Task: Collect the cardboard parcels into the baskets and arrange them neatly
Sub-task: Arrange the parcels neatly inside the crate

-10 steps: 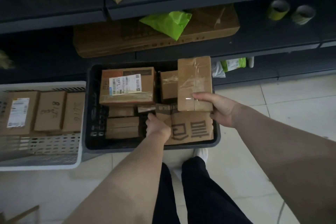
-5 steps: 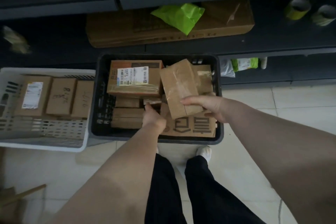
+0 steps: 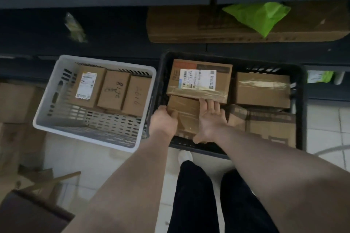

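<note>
Your left hand (image 3: pixel 163 119) gripped the left edge of the taped parcel (image 3: pixel 186 113) in the black basket (image 3: pixel 302 111), just nearer you than the labelled parcel (image 3: pixel 198 79). Your right hand (image 3: pixel 210 119) lay flat against its right side, fingers straight, thumb spread.

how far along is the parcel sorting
Done: three parcels stand in a row in the white basket; the black basket holds several. In hand: left hand grips and right hand presses a taped parcel there. Left: maybe the long box on the shelf.
</note>
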The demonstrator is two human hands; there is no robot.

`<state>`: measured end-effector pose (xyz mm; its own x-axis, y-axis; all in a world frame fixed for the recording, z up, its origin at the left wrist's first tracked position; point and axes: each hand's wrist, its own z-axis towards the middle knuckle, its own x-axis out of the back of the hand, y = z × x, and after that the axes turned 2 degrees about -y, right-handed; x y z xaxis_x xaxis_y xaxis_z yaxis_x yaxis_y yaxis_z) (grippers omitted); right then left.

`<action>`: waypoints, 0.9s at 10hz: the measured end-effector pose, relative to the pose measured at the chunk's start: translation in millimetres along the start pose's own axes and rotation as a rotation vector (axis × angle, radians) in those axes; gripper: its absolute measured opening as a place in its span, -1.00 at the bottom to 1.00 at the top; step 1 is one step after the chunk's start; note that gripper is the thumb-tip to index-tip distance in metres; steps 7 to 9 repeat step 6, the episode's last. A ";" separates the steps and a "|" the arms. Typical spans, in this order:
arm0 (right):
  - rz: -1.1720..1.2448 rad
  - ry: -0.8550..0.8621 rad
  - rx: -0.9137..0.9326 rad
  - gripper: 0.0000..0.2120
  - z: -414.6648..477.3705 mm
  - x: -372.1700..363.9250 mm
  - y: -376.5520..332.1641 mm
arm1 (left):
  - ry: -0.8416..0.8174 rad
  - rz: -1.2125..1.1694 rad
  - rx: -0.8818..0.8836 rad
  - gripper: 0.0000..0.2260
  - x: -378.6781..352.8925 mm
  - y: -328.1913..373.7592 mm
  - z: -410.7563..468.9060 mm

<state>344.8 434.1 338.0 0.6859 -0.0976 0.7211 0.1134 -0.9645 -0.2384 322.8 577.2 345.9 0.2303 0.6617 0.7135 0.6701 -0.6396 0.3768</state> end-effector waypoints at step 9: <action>0.718 0.012 -0.493 -0.49 38.4 -16.3 -12.5 | -0.189 0.450 -0.349 -0.61 -21.0 -11.9 39.3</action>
